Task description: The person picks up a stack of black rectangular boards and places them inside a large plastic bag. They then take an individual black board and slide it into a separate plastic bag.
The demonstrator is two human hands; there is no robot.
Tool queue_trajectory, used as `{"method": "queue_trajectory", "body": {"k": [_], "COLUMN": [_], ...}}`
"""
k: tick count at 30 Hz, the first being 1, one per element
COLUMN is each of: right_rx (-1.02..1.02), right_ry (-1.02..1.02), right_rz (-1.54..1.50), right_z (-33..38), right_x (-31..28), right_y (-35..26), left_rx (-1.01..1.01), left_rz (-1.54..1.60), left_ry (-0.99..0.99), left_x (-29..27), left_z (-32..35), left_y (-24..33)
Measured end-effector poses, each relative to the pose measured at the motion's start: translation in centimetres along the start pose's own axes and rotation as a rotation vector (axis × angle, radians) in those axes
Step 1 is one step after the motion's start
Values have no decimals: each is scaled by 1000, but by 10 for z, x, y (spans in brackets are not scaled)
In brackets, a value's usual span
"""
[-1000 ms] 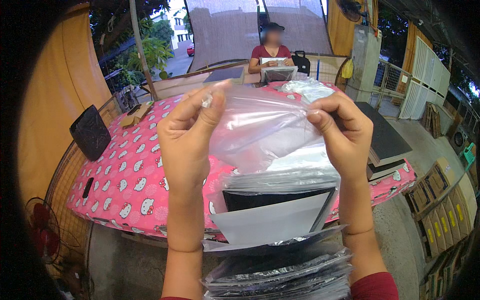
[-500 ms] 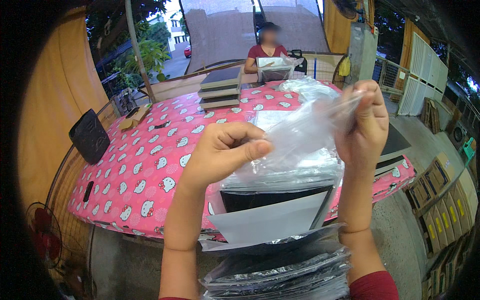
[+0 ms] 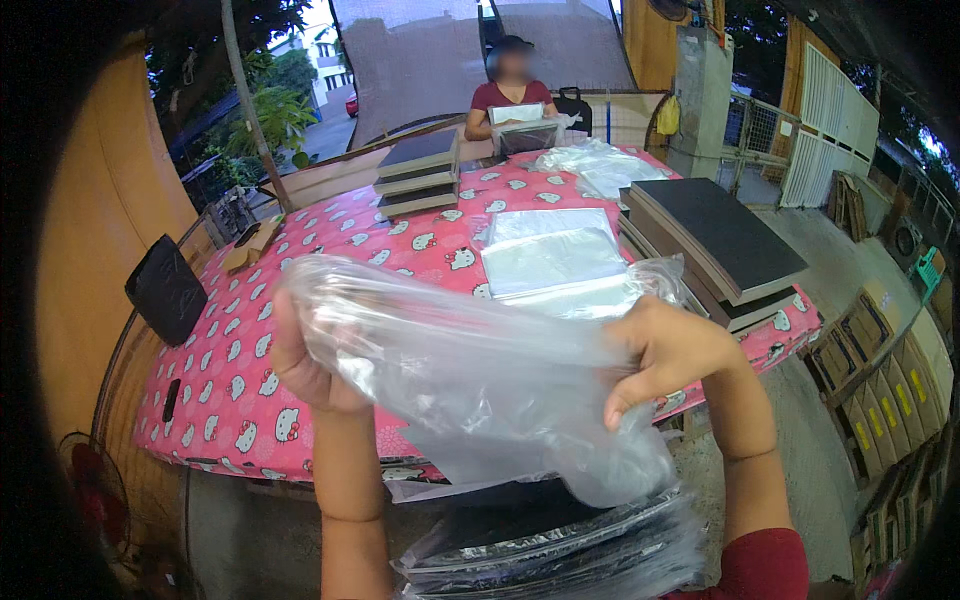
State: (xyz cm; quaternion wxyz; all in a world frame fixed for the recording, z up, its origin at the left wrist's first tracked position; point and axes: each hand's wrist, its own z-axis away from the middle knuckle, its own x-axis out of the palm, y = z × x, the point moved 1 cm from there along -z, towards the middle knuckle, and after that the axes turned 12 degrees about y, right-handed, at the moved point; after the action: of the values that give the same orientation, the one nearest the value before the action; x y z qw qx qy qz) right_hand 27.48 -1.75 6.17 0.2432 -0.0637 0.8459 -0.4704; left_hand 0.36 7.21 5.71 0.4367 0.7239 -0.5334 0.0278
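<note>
A clear plastic bag (image 3: 470, 350) is stretched sideways between my hands, above the near edge of the table. My left hand (image 3: 318, 365) grips its left end, with the fingers partly covered by film. At the other end my right hand (image 3: 680, 350) has the film between thumb and bent fingers. Just below the bag rises a stack of dark flat pieces in clear plastic (image 3: 550, 545); the bag hides its top. Beyond my right hand lies a pile of clear plastic bags (image 3: 555, 262).
Dark panels (image 3: 720, 235) are stacked on the table's right side, more panels (image 3: 420, 165) at the far left. The table has a pink patterned cover (image 3: 225, 400). Across it a person (image 3: 510, 100) handles a plastic-wrapped piece. A black case (image 3: 168, 290) stands at the left edge.
My hands have lowered and spread, the left moving leftward, drawing the crumpled bag out wide. It now covers the white sheet and black panel seen below it before. The view has shifted slightly.
</note>
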Motion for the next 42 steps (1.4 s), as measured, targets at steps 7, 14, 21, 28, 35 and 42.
{"method": "queue_trajectory", "body": {"k": [7,14,21,28,35,42], "right_rx": [-226,225,217,334,378,257], "right_ry": [-164,-263,84,610,801,978], "right_rz": [12,296,-237,-513,-25,428], "right_z": [11,20,60,98,92,95], "right_x": [3,22,34,18,47,65], "right_y": [16,14,46,57,70,78], "left_rx": [-448,-79,-453,-185,-223,-109], "left_rz": [-915,13,-526,-461,-518,-696], "left_ry": [-613,350,-171,376,561,669], "left_x": [-9,-24,-25,-10,-39,-28], "left_z": [38,86,79,108,136,139], "left_y": [-23,-24,-20,-29,-27,-27]}}
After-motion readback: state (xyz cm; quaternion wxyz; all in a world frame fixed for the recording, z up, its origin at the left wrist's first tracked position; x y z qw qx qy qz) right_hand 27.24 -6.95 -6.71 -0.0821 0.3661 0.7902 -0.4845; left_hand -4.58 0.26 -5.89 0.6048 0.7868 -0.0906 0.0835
